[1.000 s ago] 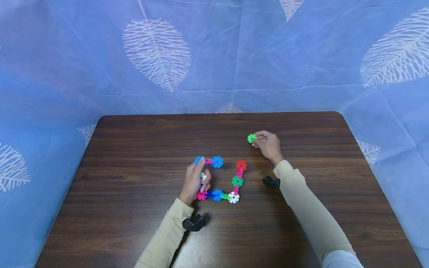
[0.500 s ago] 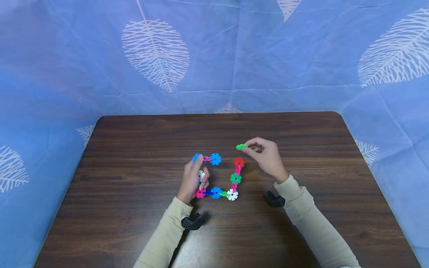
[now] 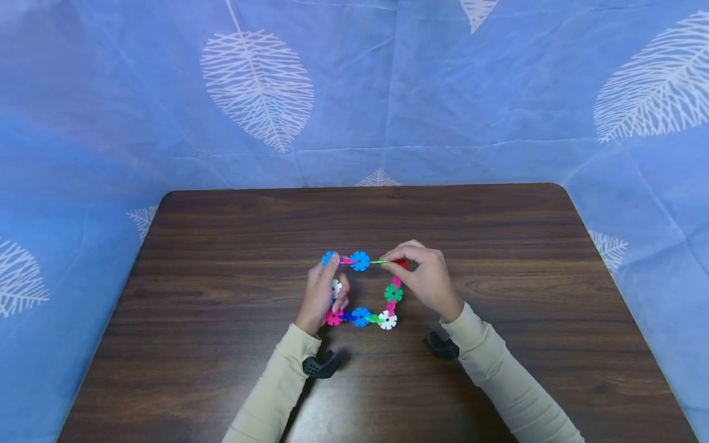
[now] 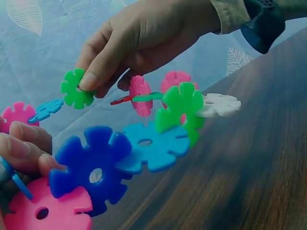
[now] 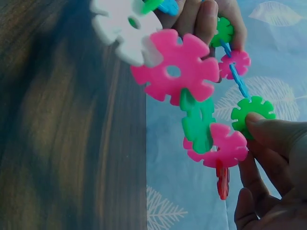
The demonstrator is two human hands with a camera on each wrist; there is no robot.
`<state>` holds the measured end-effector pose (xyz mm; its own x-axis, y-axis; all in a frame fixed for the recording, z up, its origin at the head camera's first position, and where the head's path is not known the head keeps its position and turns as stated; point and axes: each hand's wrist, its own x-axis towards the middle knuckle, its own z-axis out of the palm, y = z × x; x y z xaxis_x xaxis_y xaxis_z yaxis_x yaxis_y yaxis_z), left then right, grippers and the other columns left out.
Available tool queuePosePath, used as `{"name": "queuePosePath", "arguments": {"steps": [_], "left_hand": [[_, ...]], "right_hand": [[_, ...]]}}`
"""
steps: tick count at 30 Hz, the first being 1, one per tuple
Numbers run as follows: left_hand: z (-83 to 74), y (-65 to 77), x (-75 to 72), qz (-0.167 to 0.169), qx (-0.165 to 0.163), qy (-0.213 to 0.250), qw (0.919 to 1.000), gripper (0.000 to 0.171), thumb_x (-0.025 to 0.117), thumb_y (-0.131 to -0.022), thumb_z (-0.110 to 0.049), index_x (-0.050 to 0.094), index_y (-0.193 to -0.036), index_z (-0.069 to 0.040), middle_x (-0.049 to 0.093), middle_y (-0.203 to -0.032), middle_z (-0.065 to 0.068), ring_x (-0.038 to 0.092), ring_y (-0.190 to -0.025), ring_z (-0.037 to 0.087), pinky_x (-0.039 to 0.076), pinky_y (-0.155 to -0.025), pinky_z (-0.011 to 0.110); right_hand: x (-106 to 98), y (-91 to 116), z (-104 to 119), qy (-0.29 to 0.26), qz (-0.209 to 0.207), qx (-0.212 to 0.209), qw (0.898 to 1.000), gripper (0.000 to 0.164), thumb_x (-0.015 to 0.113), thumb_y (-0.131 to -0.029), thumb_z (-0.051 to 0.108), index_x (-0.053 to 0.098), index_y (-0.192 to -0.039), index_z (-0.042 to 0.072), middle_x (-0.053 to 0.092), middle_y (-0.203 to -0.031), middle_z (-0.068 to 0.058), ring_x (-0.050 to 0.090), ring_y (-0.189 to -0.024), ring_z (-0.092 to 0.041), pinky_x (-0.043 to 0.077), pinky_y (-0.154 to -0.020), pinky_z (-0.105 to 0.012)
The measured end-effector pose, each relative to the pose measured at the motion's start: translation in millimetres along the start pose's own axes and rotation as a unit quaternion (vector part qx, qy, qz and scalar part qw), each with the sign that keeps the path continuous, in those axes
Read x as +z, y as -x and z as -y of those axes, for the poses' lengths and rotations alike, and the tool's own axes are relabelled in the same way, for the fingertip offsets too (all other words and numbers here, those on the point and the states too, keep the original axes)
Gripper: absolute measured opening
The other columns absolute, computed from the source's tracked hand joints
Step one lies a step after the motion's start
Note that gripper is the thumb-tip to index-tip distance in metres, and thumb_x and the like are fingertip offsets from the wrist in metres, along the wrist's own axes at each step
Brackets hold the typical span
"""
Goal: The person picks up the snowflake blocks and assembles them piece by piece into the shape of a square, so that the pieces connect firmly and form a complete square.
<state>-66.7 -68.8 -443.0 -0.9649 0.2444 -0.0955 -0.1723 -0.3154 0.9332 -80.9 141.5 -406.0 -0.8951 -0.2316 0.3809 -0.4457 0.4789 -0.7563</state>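
A chain of interlocking plastic snowflake discs bends into a near-square in the head view, with a white disc (image 3: pixel 388 320) at its lower right corner. My left hand (image 3: pixel 317 296) grips the chain's left side, thumb at the upper left blue disc (image 3: pixel 328 259). Between right thumb and fingers, my right hand (image 3: pixel 423 274) pinches a bright green snowflake disc (image 5: pixel 261 106). Seen edge-on from the head, that disc reaches to the light blue disc (image 3: pixel 359 261) on the chain's top side. The chain's red end disc (image 5: pixel 222 182) is partly hidden under the right hand in the head view.
Below the hands lies a dark wood-grain table (image 3: pixel 221 234). A blue cloth with white leaf prints (image 3: pixel 354 92) hangs behind it. Black wrist cameras, one of them the left camera (image 3: pixel 321 365), sit at both cuffs.
My right hand has moved left and toward me with the green disc, bringing it to the chain's blue disc. The green disc has turned from flat-facing to edge-on. My left hand keeps its grip.
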Motion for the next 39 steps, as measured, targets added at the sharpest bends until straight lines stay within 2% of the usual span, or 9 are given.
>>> {"name": "queuePosePath", "arguments": {"steps": [6,14,24,31,39], "left_hand": [[-1.0,1.3,0.3,0.008,-0.003,0.004,1.0,0.049,0.039,-0.101,-0.044,0.048,-0.118,0.001,0.044,-0.048,-0.004,0.037,-0.031,0.008,0.037,-0.036,0.022],[-4.3,2.5,2.6,0.007,0.001,0.012,0.9999,0.046,0.037,-0.101,-0.043,0.049,-0.116,0.0,0.043,-0.047,-0.004,0.037,-0.03,0.006,0.036,-0.035,0.022],[-7.5,4.1,3.4,-0.007,0.001,-0.033,0.9994,0.05,0.039,-0.101,-0.043,0.052,-0.117,0.003,0.044,-0.047,-0.002,0.038,-0.03,0.01,0.038,-0.035,0.022],[-8.1,4.3,10.4,-0.004,-0.006,-0.039,0.9992,0.048,0.039,-0.102,-0.038,0.053,-0.116,0.005,0.044,-0.046,-0.002,0.038,-0.029,0.008,0.037,-0.034,0.022],[-7.6,5.2,11.0,-0.019,-0.011,-0.03,0.9993,0.043,0.041,-0.102,-0.036,0.054,-0.112,0.003,0.043,-0.046,-0.001,0.037,-0.029,0.01,0.036,-0.033,0.023]], "right_hand": [[6,1,3,-0.006,-0.018,0.001,1.0,0.015,0.079,-0.074,0.009,0.075,-0.088,0.01,0.073,-0.089,0.001,0.065,-0.087,-0.012,0.056,-0.071,-0.029],[10,3,4,-0.028,-0.035,0.013,0.999,0.013,0.078,-0.076,0.012,0.076,-0.088,0.01,0.074,-0.089,-0.001,0.067,-0.087,-0.015,0.054,-0.078,-0.02],[14,7,7,-0.008,-0.056,-0.049,0.997,0.016,0.079,-0.074,0.007,0.075,-0.089,0.005,0.074,-0.089,-0.006,0.068,-0.086,-0.018,0.051,-0.081,-0.021],[16,11,3,-0.013,-0.105,-0.082,0.991,0.017,0.077,-0.072,-0.003,0.074,-0.088,0.001,0.074,-0.088,-0.011,0.068,-0.083,-0.022,0.05,-0.085,-0.012],[14,10,1,-0.023,-0.069,-0.077,0.994,0.013,0.076,-0.074,0.002,0.074,-0.087,0.003,0.073,-0.087,-0.009,0.067,-0.083,-0.019,0.05,-0.082,-0.011]]}}
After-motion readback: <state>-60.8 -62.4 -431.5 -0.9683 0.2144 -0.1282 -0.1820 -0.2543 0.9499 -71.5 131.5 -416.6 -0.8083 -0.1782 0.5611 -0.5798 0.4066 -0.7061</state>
